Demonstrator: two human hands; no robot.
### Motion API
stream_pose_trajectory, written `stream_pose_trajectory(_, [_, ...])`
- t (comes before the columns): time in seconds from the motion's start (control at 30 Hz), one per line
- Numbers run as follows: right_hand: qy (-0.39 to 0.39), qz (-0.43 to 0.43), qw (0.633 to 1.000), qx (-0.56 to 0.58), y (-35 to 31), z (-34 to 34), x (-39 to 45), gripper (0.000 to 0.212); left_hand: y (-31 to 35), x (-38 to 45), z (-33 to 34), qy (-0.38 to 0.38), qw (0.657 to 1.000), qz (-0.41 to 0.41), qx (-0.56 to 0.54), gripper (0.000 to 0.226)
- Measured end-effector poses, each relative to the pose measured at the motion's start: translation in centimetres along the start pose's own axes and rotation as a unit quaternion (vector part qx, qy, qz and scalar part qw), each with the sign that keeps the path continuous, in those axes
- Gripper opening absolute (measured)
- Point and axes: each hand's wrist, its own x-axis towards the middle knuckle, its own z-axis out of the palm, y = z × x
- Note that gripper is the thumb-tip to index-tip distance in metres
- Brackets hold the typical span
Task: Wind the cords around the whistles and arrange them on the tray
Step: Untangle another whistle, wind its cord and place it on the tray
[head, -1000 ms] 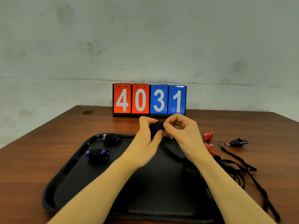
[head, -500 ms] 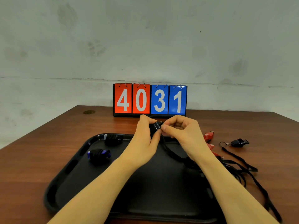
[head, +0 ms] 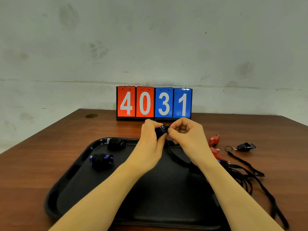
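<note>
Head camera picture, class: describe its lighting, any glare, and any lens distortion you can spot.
Head view: soft, even light with faint shadows; a small glare streak on the black tray rim at its far left corner; wide-angle bending shows in the wall crack and table edges; the scoreboard digits read sharp.

My left hand point(head: 150, 145) grips a black whistle point(head: 161, 131) above the far edge of the black tray point(head: 70, 185), and my right hand point(head: 186, 135) pinches its black cord point(head: 176, 157) right against it. The cord hangs down onto the tray. Two wound whistles lie on the tray's far left: a black one point(head: 116, 143) and a blue one point(head: 102, 160). On the wooden table point(head: 41, 157) to my right lie two red whistles point(head: 214, 140), another black whistle point(head: 245, 146) and loose cords point(head: 246, 177). A scoreboard point(head: 154, 103) reads 4031.
</note>
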Motion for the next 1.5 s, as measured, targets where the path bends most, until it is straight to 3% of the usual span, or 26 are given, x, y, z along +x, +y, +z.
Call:
stream_pose_trajectory(0.3, [-0.038, -0.008, 0.999, 0.013, -0.4, -0.3, -0.1, 0.015, -0.1, 0.0, 0.2, 0.014, 0.999, -0.018, -0.026, 0.025])
stream_pose_trajectory(0.7, [0.004, -0.007, 0.998, -0.058, 0.2, -0.3, -0.1, 0.016, -0.1, 0.0, 0.3, -0.006, 1.0, 0.017, 0.017, 0.03])
stream_pose_trajectory(0.9, [-0.021, -0.024, 0.999, -0.007, -0.1, -0.3, -0.2, 0.022, -0.1, 0.0, 0.4, -0.002, 1.0, 0.004, -0.008, 0.027])
stream_pose_trajectory(1.13, [-0.051, -0.016, 0.997, 0.058, 0.4, -0.6, 0.0, 0.014, -0.1, 0.1, 0.1, 0.032, 0.999, -0.017, -0.012, 0.028])
stream_pose_trajectory(1.5, [-0.074, -0.037, 0.996, 0.037, 0.3, -1.2, 0.3, 0.005, 0.2, -0.2, -0.3, 0.002, 0.999, -0.017, -0.049, 0.027])
